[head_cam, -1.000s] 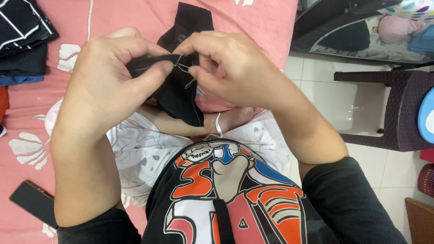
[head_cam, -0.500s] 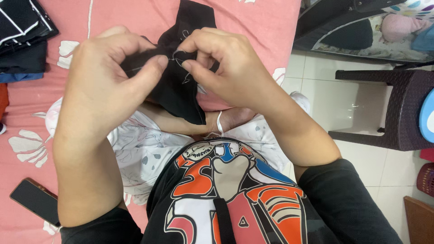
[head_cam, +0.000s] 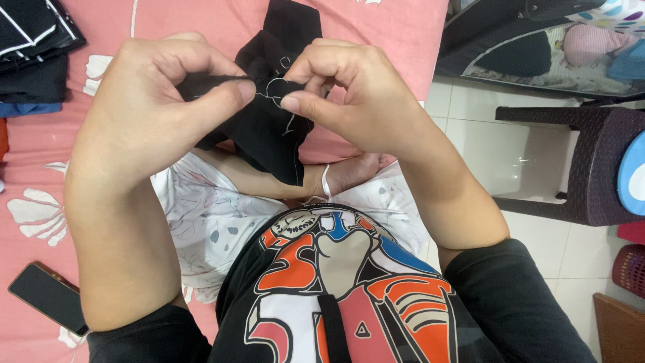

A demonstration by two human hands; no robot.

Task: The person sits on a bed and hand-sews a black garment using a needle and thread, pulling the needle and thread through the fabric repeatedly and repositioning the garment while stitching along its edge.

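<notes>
Above lap, left hand [head_cam: 144, 111] & right hand [head_cam: 349, 101] fingers pinch black cloth [head_cam: 269, 134]; thin thread [head_cam: 274, 86] may snap w/ hard pull.

Home bedroom: pink floral bedsheet [head_cam: 376, 27] (folded clothes [head_cam: 33, 54] atop).

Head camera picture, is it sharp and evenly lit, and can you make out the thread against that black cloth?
Head view: soft, even light, no glare or hard shadows. The left hand and right hand are sharp. The black cloth loses its folds in darkness, though the pale thread stands out. Straight edges bend slightly towards the frame corners.
</notes>
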